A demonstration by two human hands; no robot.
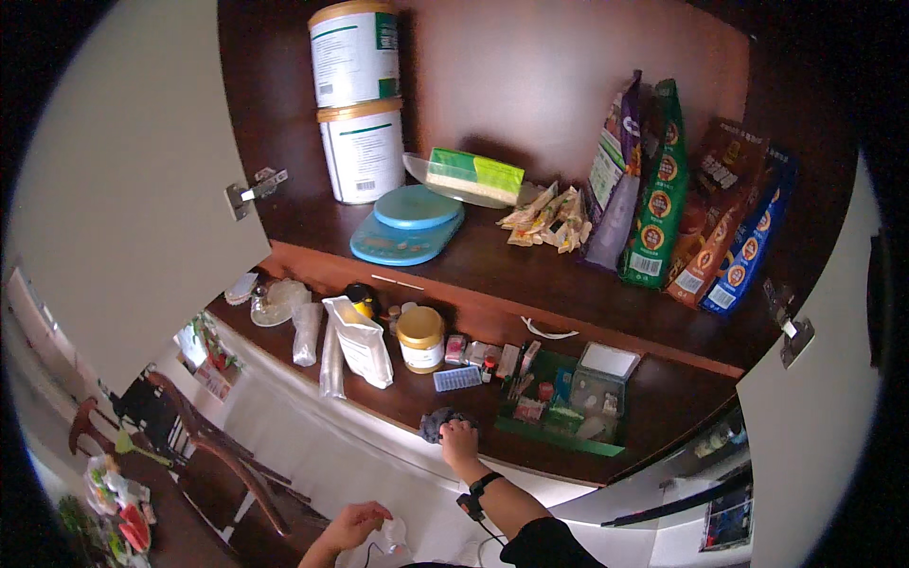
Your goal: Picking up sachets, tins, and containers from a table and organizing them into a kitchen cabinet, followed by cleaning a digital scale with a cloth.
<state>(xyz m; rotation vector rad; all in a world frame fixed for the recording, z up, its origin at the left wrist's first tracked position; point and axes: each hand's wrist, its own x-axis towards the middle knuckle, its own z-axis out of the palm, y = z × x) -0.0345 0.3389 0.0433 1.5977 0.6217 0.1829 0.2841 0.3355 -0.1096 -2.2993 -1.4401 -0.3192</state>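
Observation:
My right hand (460, 446) grips a bunched dark grey cloth (434, 424) and presses it on the front edge of the lower dark wood shelf (398, 405). A black band with a small device sits around that wrist. My left hand (354, 525) hangs low in front of the cabinet, fingers loosely bent, with nothing seen in it. Just beyond the cloth are a blue-grey pill organizer (458, 380) and a gold-lidded jar (420, 341). Right of it stands a green open-topped box (561, 437) holding small packs and a clear lidded case (600, 376).
A white pouch (362, 348), plastic-wrapped rolls (305, 334) and glassware (280, 302) line the lower shelf's left. Above are two stacked cans (362, 149), a blue kitchen scale (408, 234), small snack packs (550, 220) and tall bags (657, 220). Open cabinet doors (142, 184) flank both sides; chairs (213, 447) stand lower left.

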